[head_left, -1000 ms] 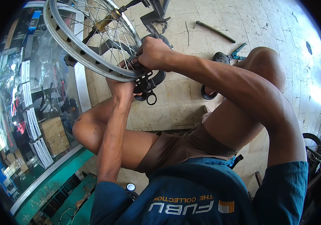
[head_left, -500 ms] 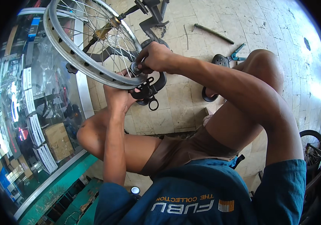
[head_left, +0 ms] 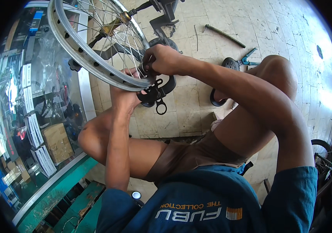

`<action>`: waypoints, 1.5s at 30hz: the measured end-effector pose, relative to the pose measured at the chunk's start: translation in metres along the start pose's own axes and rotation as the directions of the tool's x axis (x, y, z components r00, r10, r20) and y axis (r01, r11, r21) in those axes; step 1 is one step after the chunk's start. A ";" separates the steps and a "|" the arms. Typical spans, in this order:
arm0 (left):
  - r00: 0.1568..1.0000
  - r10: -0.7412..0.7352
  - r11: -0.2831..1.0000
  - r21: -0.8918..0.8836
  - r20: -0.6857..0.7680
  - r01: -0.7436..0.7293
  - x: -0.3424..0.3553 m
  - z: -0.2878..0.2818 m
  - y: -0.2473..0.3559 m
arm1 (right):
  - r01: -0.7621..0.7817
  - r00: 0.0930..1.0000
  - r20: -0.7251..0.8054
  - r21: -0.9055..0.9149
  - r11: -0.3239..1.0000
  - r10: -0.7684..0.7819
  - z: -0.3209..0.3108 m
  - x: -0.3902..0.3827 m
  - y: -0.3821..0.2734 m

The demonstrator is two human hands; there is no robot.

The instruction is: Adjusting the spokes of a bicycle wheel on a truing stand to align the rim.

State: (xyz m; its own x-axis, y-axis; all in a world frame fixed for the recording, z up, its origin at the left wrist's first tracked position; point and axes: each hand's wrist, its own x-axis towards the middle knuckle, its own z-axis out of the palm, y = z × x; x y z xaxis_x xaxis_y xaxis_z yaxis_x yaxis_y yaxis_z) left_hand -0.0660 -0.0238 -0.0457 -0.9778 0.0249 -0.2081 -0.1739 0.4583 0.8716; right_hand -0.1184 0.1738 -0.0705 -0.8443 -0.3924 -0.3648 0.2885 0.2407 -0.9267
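A bare silver wheel rim (head_left: 73,48) with thin spokes and a brass-coloured hub (head_left: 112,27) sits in a black wheel truing stand (head_left: 166,27). My left hand (head_left: 124,99) is closed on the rim's near edge, its fingertips showing on the spoke side. Against the inside of the rim, my right hand (head_left: 165,60) pinches a small round grey tool at the spoke ends, which looks like a spoke wrench (head_left: 142,70). Fingers hide much of it. Just below the rim, beside my left hand, is the stand's black bracket (head_left: 157,93) with ring-shaped ends.
To the left stands a glass display case (head_left: 49,105) with boxes inside and a green base. On the tiled floor lie a metal rod (head_left: 225,35), a thin wire (head_left: 196,38) and teal-handled pliers (head_left: 248,58) near my shoe (head_left: 231,63). A bicycle (head_left: 325,155) is at far right.
The wheel and stand appear slightly further right in the view. Both hands keep their places at the rim, and the round tool's face is less visible between my right fingers.
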 end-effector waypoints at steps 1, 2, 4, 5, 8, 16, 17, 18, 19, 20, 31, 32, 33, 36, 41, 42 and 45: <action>1.000 0.013 1.000 0.011 0.010 -0.014 0.001 0.000 0.000 | 0.026 1.000 0.018 -0.073 0.997 -0.025 -0.002 0.002 0.000; 0.999 0.027 0.999 0.022 0.021 -0.027 0.002 -0.001 0.000 | 0.053 0.998 0.037 -0.145 0.988 -0.049 -0.003 0.003 0.001; 1.000 -0.007 0.998 -0.066 0.020 0.008 0.000 -0.001 0.001 | 0.066 0.997 0.057 -0.114 0.991 -0.060 -0.004 0.004 0.002; 0.999 -0.040 0.987 -0.155 0.027 0.043 -0.001 0.001 0.002 | 0.074 0.995 0.072 -0.083 0.994 -0.069 -0.004 0.004 0.003; 0.994 -0.100 0.938 -0.329 0.048 0.110 -0.002 0.006 0.003 | 0.091 0.991 0.102 -0.023 0.996 -0.088 -0.005 0.003 0.002; 0.983 -0.184 0.919 -0.353 0.017 0.178 0.001 0.013 -0.010 | 0.019 0.998 0.062 -0.080 0.997 -0.014 -0.001 -0.008 -0.013; 0.982 -0.190 0.926 -0.327 0.023 0.187 0.002 0.012 -0.013 | 0.015 0.999 0.030 -0.107 0.994 -0.012 0.000 -0.008 -0.013; 0.980 -0.197 0.934 -0.299 0.027 0.196 0.003 0.010 -0.016 | 0.017 0.999 0.030 -0.105 0.994 -0.014 0.000 -0.006 -0.010; 0.979 -0.204 0.941 -0.269 0.031 0.205 0.005 0.008 -0.020 | 0.052 0.998 0.035 -0.088 0.995 -0.049 0.000 -0.003 -0.006; 0.977 -0.212 0.946 -0.242 0.036 0.214 0.005 0.007 -0.021 | 0.085 0.996 0.040 -0.073 0.994 -0.082 0.000 -0.001 -0.001; 0.969 -0.212 0.956 -0.176 0.130 0.233 0.002 0.002 -0.023 | 0.186 0.975 0.137 -0.075 0.980 -0.174 -0.011 0.004 0.002; 0.967 -0.208 0.957 -0.173 0.146 0.232 0.001 0.001 -0.023 | 0.170 0.976 0.150 -0.074 0.983 -0.158 -0.012 0.004 0.002; 0.967 -0.208 0.957 -0.172 0.149 0.232 0.000 0.001 -0.022 | 0.169 0.977 0.148 -0.073 0.983 -0.157 -0.012 0.004 0.003; 0.969 -0.172 0.920 -0.323 0.178 0.223 -0.002 -0.001 -0.019 | 0.191 0.981 0.043 -0.112 0.975 -0.187 -0.008 -0.001 0.006; 0.965 -0.184 0.840 -0.479 0.189 0.254 -0.010 -0.001 -0.014 | 0.161 0.969 -0.149 -0.217 0.963 -0.195 0.008 -0.007 0.006; 0.963 -0.192 0.817 -0.513 0.189 0.263 -0.010 -0.001 -0.013 | 0.146 0.960 -0.200 -0.246 0.958 -0.198 0.011 -0.008 0.006; 0.966 -0.184 0.849 -0.465 0.183 0.250 -0.013 -0.006 -0.011 | 0.160 0.939 -0.255 -0.273 0.949 -0.231 0.018 -0.018 -0.008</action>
State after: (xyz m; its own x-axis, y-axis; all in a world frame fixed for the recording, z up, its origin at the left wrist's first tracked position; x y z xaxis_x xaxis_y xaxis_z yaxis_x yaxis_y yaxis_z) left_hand -0.0521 -0.0349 -0.0496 -0.8909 0.1026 -0.4424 -0.4463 -0.0175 0.8947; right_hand -0.0976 0.1633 -0.0579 -0.9747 -0.1973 -0.1050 0.0158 0.4080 -0.9128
